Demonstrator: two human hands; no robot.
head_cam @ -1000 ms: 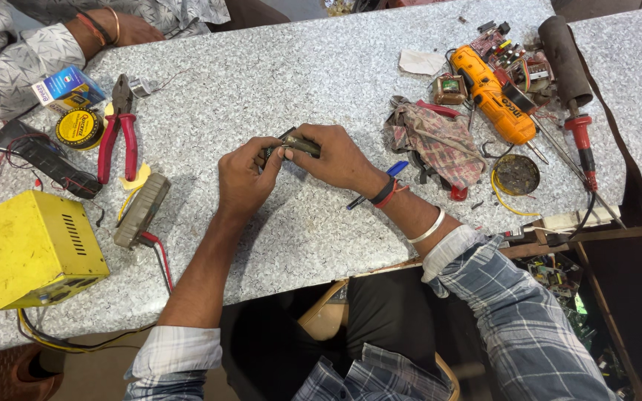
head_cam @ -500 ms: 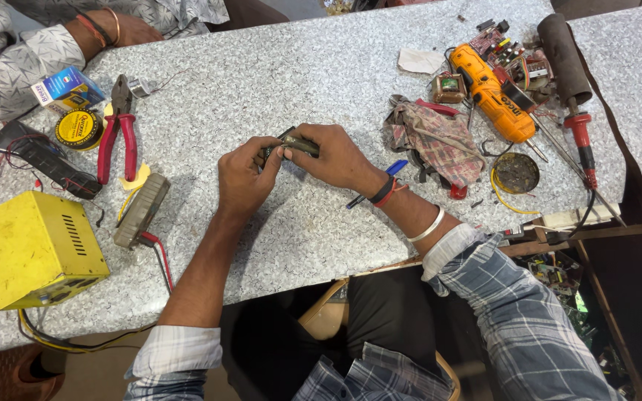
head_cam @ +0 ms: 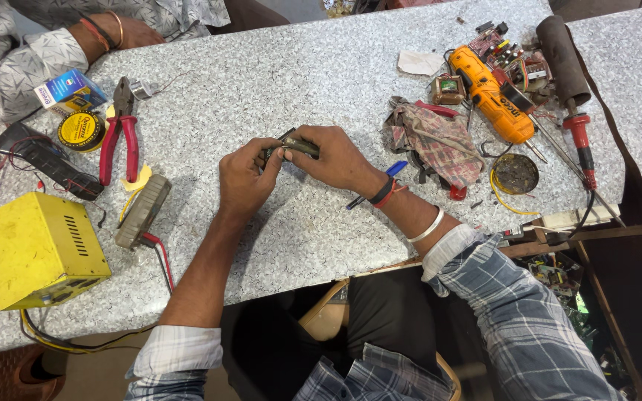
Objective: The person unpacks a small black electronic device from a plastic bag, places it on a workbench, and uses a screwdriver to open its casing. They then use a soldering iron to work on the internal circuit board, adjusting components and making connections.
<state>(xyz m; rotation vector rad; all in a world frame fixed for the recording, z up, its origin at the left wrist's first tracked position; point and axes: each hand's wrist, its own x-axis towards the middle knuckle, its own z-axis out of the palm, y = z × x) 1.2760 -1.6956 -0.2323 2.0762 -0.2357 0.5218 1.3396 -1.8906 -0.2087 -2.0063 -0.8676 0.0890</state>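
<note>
Both my hands meet over the middle of the speckled grey table. My left hand and my right hand pinch a small dark, flat part between their fingertips, just above the tabletop. Most of the part is hidden by my fingers. My right wrist wears a dark band, a red thread and a silver bangle. A blue pen lies just beyond that wrist.
Red-handled pliers, a tape roll, a yellow metal box and a grey cabled device lie left. A checked rag, orange tool, circuit boards and a red-handled soldering iron lie right. Another person's arm rests top left.
</note>
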